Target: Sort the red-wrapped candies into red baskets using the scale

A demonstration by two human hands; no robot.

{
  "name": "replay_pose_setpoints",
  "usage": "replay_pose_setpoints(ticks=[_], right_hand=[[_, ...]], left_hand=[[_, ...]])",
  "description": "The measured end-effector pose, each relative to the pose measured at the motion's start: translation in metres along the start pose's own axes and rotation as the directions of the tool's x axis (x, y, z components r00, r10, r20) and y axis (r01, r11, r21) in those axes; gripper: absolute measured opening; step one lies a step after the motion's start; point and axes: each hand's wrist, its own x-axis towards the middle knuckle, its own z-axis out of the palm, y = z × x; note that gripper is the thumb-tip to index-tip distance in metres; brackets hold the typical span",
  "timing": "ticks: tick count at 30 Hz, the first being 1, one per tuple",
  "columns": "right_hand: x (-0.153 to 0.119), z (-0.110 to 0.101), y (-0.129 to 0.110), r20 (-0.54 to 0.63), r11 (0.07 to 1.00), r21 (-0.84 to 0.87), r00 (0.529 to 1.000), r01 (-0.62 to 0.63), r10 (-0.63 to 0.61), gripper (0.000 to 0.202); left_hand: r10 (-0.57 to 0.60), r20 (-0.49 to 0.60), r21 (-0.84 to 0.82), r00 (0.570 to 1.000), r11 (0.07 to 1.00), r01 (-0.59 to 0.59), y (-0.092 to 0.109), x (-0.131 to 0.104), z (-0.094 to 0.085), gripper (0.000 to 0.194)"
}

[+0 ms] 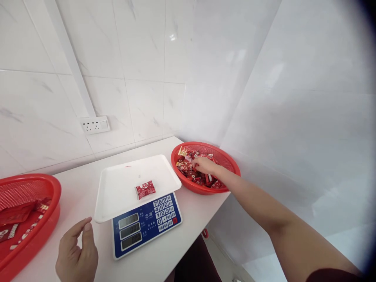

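Note:
My right hand [203, 165] reaches into a round red mesh basket [230, 164] on the right, its fingers bent together among small wrapped packets [197, 178]. A pinkish packet [188, 158] lies right at the fingertips; what they grip is hidden. My left hand [78, 250] hovers near the scale's left front corner, thumb and index tips close together, with nothing between them. On the white tray [117, 188] of a blue digital scale [147, 227] lies one small red packet [145, 190], close to the tray's front edge.
Another red basket [54, 196] stands at the left, with larger red packets [17, 215] inside. The white table [188, 231] meets tiled walls at the back and right. A power socket [94, 125] is on the back wall. The scale's keypad [165, 212] faces me.

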Motion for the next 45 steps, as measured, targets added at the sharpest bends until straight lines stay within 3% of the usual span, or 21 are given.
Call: replay_pose_setpoints(ticks=[2,4,6,8,9,10,12,13,14,16,18,21,23,26,30,33,36,38,40,43,45], right_hand=[[-0.016,-0.013,0.013,-0.016,0.996,0.086,1.000,0.024,-0.023,0.028],[-0.035,-0.021,0.030,-0.104,0.962,0.268,0.994,0.055,-0.028,0.029],[-0.052,-0.024,0.052,-0.251,0.867,0.498,0.955,-0.013,0.159,0.030],[-0.066,-0.019,0.076,-0.311,0.723,0.674,0.829,-0.152,0.465,0.036],[-0.071,-0.014,0.087,-0.295,0.649,0.729,0.755,-0.218,0.585,0.039],[-0.076,-0.008,0.096,-0.262,0.581,0.770,0.700,-0.263,0.664,0.041],[-0.081,0.005,0.108,-0.171,0.481,0.826,0.680,-0.296,0.713,0.039],[-0.084,0.011,0.111,-0.119,0.426,0.854,0.684,-0.300,0.720,0.035],[-0.087,0.016,0.111,-0.069,0.369,0.880,0.686,-0.300,0.724,0.033],[-0.096,0.025,0.108,0.005,0.267,0.919,0.685,-0.290,0.729,0.032],[-0.113,0.033,0.102,0.047,0.196,0.942,0.682,-0.274,0.730,0.035],[-0.148,0.042,0.090,0.084,0.115,0.960,0.654,-0.255,0.752,0.038],[-0.170,0.047,0.079,0.099,0.040,0.976,0.594,-0.216,0.798,0.038],[-0.195,0.046,0.063,0.092,-0.080,0.996,0.522,-0.046,0.848,0.037],[-0.211,0.028,0.044,-0.014,-0.108,0.975,0.535,0.196,0.845,0.041],[-0.218,0.020,0.034,-0.032,-0.117,0.962,0.531,0.245,0.847,0.046],[-0.222,0.023,0.031,0.081,-0.213,0.962,0.567,0.169,0.819,0.046],[-0.224,0.025,0.031,0.139,-0.256,0.958,0.572,0.129,0.808,0.045],[-0.224,0.026,0.031,0.146,-0.265,0.956,0.575,0.128,0.805,0.045],[-0.222,0.023,0.031,0.045,-0.207,0.953,0.571,0.222,0.820,0.046],[-0.221,0.023,0.031,-0.005,-0.172,0.947,0.548,0.270,0.836,0.047]], left_hand=[[-0.009,-0.006,-0.004,1.000,1.000,0.009,0.005,-0.004,-0.002,0.034],[0.010,-0.007,-0.038,1.000,0.999,-0.010,0.017,-0.014,-0.004,0.034],[0.066,0.042,-0.145,0.997,0.988,-0.060,0.038,-0.029,-0.004,0.030],[0.106,0.222,-0.318,0.969,0.948,-0.031,0.065,-0.046,0.002,0.026],[0.101,0.375,-0.396,0.921,0.916,0.061,0.080,-0.055,0.008,0.027],[0.085,0.555,-0.439,0.828,0.875,0.205,0.095,-0.062,0.016,0.030],[0.070,0.852,-0.379,0.520,0.767,0.518,0.123,-0.074,0.041,0.042],[0.060,0.915,-0.320,0.399,0.710,0.627,0.135,-0.078,0.055,0.046],[0.045,0.948,-0.269,0.316,0.645,0.715,0.145,-0.081,0.071,0.049],[0.004,0.972,-0.204,0.237,0.522,0.828,0.160,-0.087,0.099,0.048],[-0.005,0.973,-0.202,0.231,0.466,0.861,0.168,-0.091,0.121,0.039],[-0.008,0.969,-0.215,0.248,0.472,0.855,0.171,-0.097,0.139,0.032],[-0.025,0.963,-0.221,0.268,0.492,0.842,0.173,-0.101,0.141,0.034],[-0.015,0.941,-0.282,0.338,0.517,0.808,0.179,-0.106,0.134,0.034],[0.055,0.898,-0.400,0.437,0.519,0.755,0.188,-0.110,0.113,0.033],[0.044,0.907,-0.374,0.418,0.538,0.755,0.188,-0.111,0.100,0.032],[0.016,0.929,-0.315,0.370,0.560,0.766,0.188,-0.111,0.093,0.029],[0.006,0.932,-0.303,0.362,0.561,0.770,0.190,-0.109,0.091,0.028],[0.010,0.923,-0.323,0.385,0.563,0.761,0.194,-0.106,0.090,0.030],[0.048,0.895,-0.382,0.443,0.593,0.709,0.198,-0.103,0.090,0.030],[0.057,0.893,-0.384,0.446,0.614,0.690,0.197,-0.104,0.092,0.030]])
